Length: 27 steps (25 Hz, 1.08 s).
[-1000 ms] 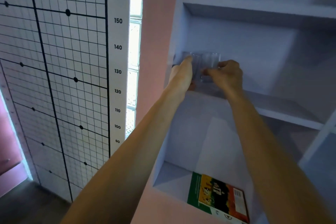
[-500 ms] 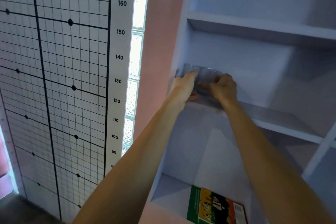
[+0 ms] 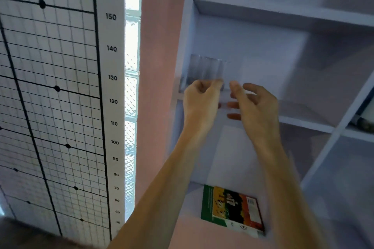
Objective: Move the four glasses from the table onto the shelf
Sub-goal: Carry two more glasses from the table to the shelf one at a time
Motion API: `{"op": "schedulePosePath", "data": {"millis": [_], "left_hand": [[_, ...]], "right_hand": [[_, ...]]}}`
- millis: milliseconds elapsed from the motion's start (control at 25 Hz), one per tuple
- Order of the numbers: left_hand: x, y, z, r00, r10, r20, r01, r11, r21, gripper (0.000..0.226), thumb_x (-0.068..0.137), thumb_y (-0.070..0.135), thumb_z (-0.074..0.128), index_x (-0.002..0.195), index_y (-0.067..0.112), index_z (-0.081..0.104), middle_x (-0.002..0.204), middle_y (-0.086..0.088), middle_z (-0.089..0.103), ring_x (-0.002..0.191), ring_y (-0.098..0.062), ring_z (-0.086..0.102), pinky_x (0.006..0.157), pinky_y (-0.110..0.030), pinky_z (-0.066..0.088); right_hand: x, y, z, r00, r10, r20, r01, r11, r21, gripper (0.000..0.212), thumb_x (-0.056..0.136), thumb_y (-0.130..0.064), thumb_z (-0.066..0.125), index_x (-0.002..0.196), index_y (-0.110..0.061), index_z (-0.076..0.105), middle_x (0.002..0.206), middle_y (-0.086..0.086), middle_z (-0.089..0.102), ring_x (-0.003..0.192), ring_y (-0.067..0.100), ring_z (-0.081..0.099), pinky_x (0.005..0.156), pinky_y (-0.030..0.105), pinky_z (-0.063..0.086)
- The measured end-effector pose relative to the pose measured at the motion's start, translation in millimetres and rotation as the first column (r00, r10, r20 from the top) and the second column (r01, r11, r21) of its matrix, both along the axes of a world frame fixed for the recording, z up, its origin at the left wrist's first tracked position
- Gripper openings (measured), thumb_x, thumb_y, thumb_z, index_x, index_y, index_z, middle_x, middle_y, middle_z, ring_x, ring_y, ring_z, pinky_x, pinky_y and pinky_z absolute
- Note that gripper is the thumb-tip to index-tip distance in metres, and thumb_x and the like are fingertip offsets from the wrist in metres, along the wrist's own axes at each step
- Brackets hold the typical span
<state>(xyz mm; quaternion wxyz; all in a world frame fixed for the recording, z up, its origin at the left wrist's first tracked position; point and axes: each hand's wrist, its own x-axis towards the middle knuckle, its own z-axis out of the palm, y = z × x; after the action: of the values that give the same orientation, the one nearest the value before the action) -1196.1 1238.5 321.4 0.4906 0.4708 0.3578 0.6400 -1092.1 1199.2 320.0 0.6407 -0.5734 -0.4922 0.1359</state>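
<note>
We see the upright clear drinking glasses on the pale lilac shelf, just above our loosely curled left hand; our right hand hangs spread, empty.

Both hands raised, left loosely curled, right spread.

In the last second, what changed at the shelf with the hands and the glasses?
Both hands came back off the glasses. The right hand let go and now hangs open in front of the shelf; the left hand is loosely curled just below them, and contact is unclear in the blur. The glasses stayed at the shelf's left end, and the book below did not move.
</note>
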Motion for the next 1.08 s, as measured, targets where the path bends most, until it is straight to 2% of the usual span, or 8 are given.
{"op": "schedulePosePath", "data": {"millis": [240, 440, 600, 680, 800, 920, 1000, 1080], "left_hand": [[39, -63, -78, 0.978, -0.208, -0.012, 0.206, 0.975, -0.086, 0.037, 0.082, 0.026, 0.083, 0.112, 0.015, 0.066, 0.092, -0.003, 0.073, 0.064, -0.005, 0.070, 0.053, -0.021, 0.056], [115, -126, -155, 0.901, -0.390, -0.190, 0.337, 0.905, -0.259, 0.026, 0.081, 0.026, 0.085, 0.096, 0.010, 0.072, 0.093, -0.007, 0.075, 0.085, -0.022, 0.073, 0.083, -0.048, 0.063], [193, -198, -202, 0.760, -0.601, -0.247, 0.503, 0.785, -0.363, 0.040, 0.088, 0.024, 0.079, 0.122, 0.013, 0.061, 0.103, -0.008, 0.074, 0.071, -0.014, 0.075, 0.060, -0.028, 0.062], [237, -249, -222, 0.665, -0.676, -0.318, 0.560, 0.733, -0.386, 0.029, 0.090, 0.023, 0.076, 0.113, 0.007, 0.069, 0.095, -0.006, 0.075, 0.074, -0.018, 0.075, 0.060, -0.029, 0.061], [298, -339, -240, 0.556, -0.740, -0.378, 0.608, 0.672, -0.422, 0.018, 0.087, 0.022, 0.078, 0.093, 0.006, 0.073, 0.088, -0.007, 0.073, 0.086, -0.024, 0.072, 0.083, -0.044, 0.062], [350, -422, -257, 0.478, -0.823, -0.307, 0.688, 0.568, -0.452, 0.026, 0.085, 0.021, 0.080, 0.099, 0.012, 0.061, 0.090, -0.004, 0.069, 0.072, -0.014, 0.071, 0.069, -0.035, 0.063], [378, -475, -268, 0.377, -0.883, -0.280, 0.750, 0.468, -0.467, 0.034, 0.084, 0.020, 0.080, 0.108, 0.013, 0.057, 0.089, -0.002, 0.070, 0.062, -0.007, 0.070, 0.056, -0.023, 0.059], [402, -521, -276, 0.255, -0.918, -0.305, 0.796, 0.378, -0.473, 0.035, 0.084, 0.023, 0.080, 0.113, 0.013, 0.062, 0.094, -0.002, 0.074, 0.074, -0.009, 0.073, 0.059, -0.020, 0.058]], "right_hand": [[50, -76, -75, 0.987, -0.055, -0.148, 0.050, 0.998, -0.040, 0.013, 0.091, -0.025, 0.078, 0.103, -0.020, 0.076, 0.099, 0.000, 0.080, 0.095, 0.013, 0.077, 0.079, 0.028, 0.063], [121, -160, -154, 0.935, -0.266, -0.236, 0.222, 0.955, -0.196, 0.028, 0.088, -0.013, 0.080, 0.112, -0.018, 0.066, 0.096, 0.001, 0.078, 0.075, 0.005, 0.075, 0.056, 0.020, 0.056], [178, -262, -217, 0.843, -0.477, -0.250, 0.401, 0.866, -0.300, 0.028, 0.085, -0.017, 0.084, 0.111, -0.009, 0.074, 0.105, 0.006, 0.077, 0.098, 0.017, 0.074, 0.085, 0.028, 0.057], [209, -320, -243, 0.769, -0.581, -0.266, 0.494, 0.805, -0.330, 0.034, 0.083, -0.019, 0.086, 0.113, -0.009, 0.074, 0.107, 0.008, 0.077, 0.094, 0.014, 0.074, 0.082, 0.029, 0.058], [253, -416, -273, 0.647, -0.684, -0.338, 0.561, 0.726, -0.396, 0.049, 0.081, -0.022, 0.087, 0.124, -0.012, 0.067, 0.106, 0.012, 0.079, 0.083, 0.012, 0.076, 0.070, 0.035, 0.064], [286, -509, -291, 0.565, -0.767, -0.303, 0.615, 0.637, -0.465, 0.049, 0.071, -0.045, 0.082, 0.115, -0.029, 0.066, 0.100, 0.001, 0.081, 0.093, 0.020, 0.078, 0.086, 0.054, 0.063], [300, -565, -295, 0.492, -0.820, -0.292, 0.670, 0.571, -0.475, 0.036, 0.070, -0.047, 0.082, 0.102, -0.038, 0.067, 0.098, -0.002, 0.081, 0.095, 0.016, 0.078, 0.088, 0.052, 0.063], [312, -613, -294, 0.407, -0.869, -0.281, 0.722, 0.495, -0.483, 0.032, 0.073, -0.041, 0.086, 0.101, -0.035, 0.070, 0.099, -0.003, 0.079, 0.097, 0.015, 0.077, 0.090, 0.050, 0.063]]}}
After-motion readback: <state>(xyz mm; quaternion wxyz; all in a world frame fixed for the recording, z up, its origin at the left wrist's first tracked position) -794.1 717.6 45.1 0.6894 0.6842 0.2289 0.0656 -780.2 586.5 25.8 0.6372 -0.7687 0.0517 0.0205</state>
